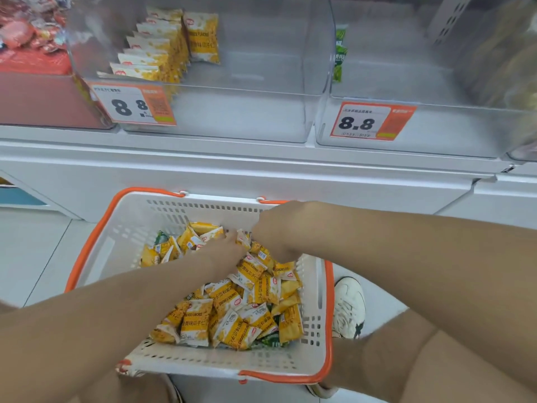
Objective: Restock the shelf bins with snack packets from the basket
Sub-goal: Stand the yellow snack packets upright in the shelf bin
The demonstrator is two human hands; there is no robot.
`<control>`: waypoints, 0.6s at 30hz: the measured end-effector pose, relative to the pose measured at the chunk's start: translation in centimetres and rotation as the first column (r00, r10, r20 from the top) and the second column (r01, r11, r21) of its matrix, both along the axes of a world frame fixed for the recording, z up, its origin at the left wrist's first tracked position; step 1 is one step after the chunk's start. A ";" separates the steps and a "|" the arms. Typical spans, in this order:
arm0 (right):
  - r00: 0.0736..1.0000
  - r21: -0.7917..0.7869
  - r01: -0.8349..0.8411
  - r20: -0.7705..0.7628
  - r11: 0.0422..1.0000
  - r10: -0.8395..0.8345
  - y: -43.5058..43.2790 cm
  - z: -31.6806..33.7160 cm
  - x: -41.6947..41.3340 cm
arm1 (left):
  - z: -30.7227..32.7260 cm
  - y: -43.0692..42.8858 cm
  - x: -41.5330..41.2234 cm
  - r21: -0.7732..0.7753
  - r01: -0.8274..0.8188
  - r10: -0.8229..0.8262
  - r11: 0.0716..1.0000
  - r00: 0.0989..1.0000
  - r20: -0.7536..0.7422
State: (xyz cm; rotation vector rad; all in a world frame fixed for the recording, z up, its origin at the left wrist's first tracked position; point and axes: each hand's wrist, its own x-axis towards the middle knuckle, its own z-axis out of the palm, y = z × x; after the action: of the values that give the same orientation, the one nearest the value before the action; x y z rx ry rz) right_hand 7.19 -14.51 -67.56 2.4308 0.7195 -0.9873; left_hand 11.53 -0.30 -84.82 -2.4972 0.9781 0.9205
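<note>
A white basket [122, 228] with orange handles sits on the floor below the shelf, filled with several yellow snack packets [232, 309]. Both my hands reach down into it near its far wall. My left hand [225, 248] rests on the pile with its fingers among the packets. My right hand [274, 231] is bent down beside it, and a small packet [242, 238] shows between the two hands; the fingers are mostly hidden. Above, a clear shelf bin [247, 112] holds a row of upright yellow packets [162, 50] at its left.
A second clear bin [436, 132] to the right holds green packets [340, 53] at its left wall. Red packets [26, 33] fill the bin at far left. Orange price tags [133, 104] hang on the bin fronts. My white shoe [350, 306] stands right of the basket.
</note>
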 end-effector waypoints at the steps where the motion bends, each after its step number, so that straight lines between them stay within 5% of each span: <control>1: 1.000 0.004 0.012 0.002 1.000 -0.012 -0.1 0.2 0.1 | 0.1 0.0 -0.1 -0.049 -0.025 0.025 0.998 1.000 -0.004; 5: 0.997 0.022 0.061 0.048 0.998 -0.062 -0.4 1.2 0.5 | 0.7 -0.1 -0.3 -0.260 -0.199 0.202 0.945 0.979 -0.016; 9: 0.991 0.065 0.106 0.080 0.992 -0.111 -1.1 2.6 1.3 | 3.8 -0.7 0.2 -0.523 -0.438 0.424 0.731 0.892 -0.154; 13: 0.968 0.080 0.195 0.146 0.978 -0.205 -2.2 4.2 2.0 | 8.7 -1.8 -0.9 -0.631 -0.710 0.556 0.312 0.675 -0.485; 15: 0.955 0.110 0.228 0.169 0.967 -0.245 -2.6 5.3 2.1 | 11.3 -2.2 -1.9 -0.598 -0.799 0.494 0.069 0.548 -0.675; 18: 0.932 0.225 0.280 0.169 0.933 -0.321 -3.5 6.8 2.9 | 15.0 -2.5 -2.8 -0.583 -0.797 0.426 -0.159 0.477 -0.769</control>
State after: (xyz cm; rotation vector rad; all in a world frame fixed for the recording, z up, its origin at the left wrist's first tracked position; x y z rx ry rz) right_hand 10.06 -18.01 -60.75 2.8281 0.3939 -0.7867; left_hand 8.73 -2.75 -69.83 -4.3174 0.0189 1.2290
